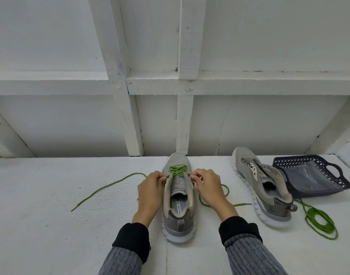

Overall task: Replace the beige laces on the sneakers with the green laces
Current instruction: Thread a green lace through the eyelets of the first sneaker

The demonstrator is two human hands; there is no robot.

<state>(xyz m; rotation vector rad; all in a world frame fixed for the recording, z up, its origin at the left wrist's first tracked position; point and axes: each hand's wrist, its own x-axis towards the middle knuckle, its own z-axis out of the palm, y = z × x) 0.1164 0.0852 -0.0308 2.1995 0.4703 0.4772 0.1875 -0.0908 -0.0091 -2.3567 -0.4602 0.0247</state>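
Observation:
A grey sneaker (178, 197) stands upright in front of me, toe pointing away, with a green lace (178, 170) crossed through its lowest eyelets. My left hand (151, 190) pinches the lace at the shoe's left eyelet edge. My right hand (208, 187) pinches it at the right edge. The lace's loose ends trail on the table to the left (102, 188) and right (226, 190). A second grey sneaker (263, 187) lies tilted to the right, unlaced. A coiled green lace (321, 223) lies beside its heel.
A dark blue plastic basket (335, 182) lies tipped on its side at the far right, touching the second sneaker. The white table (51, 225) ends at a white panelled wall (150, 116) just behind the shoes.

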